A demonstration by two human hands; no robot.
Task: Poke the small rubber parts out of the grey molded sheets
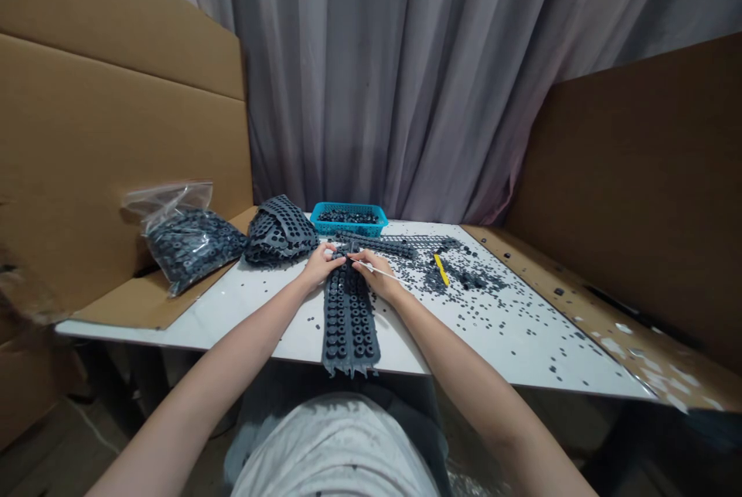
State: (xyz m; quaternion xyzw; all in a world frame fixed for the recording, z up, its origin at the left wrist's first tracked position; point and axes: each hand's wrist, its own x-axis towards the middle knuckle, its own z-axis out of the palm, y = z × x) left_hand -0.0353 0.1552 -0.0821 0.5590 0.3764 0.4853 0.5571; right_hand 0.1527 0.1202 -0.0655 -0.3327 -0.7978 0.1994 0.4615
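Note:
A long black rubber sheet [350,319] with rows of round, ring-like parts lies lengthwise on the white table, its ragged near end at the front edge. At its far end my left hand [320,263] has its fingers closed on the sheet's left side. My right hand [374,271] is closed around a thin white stick [379,271], whose far tip is by the sheet's far end, close to the left fingertips. What lies directly between the fingertips is too small to tell.
Behind are a blue basket [348,228] of black pieces and a pile of perforated black sheets [280,230]. A clear bag [194,242] stands left. Rightward lie a yellow tool [441,269] and scattered black bits. Cardboard walls [638,188] flank the table [429,342].

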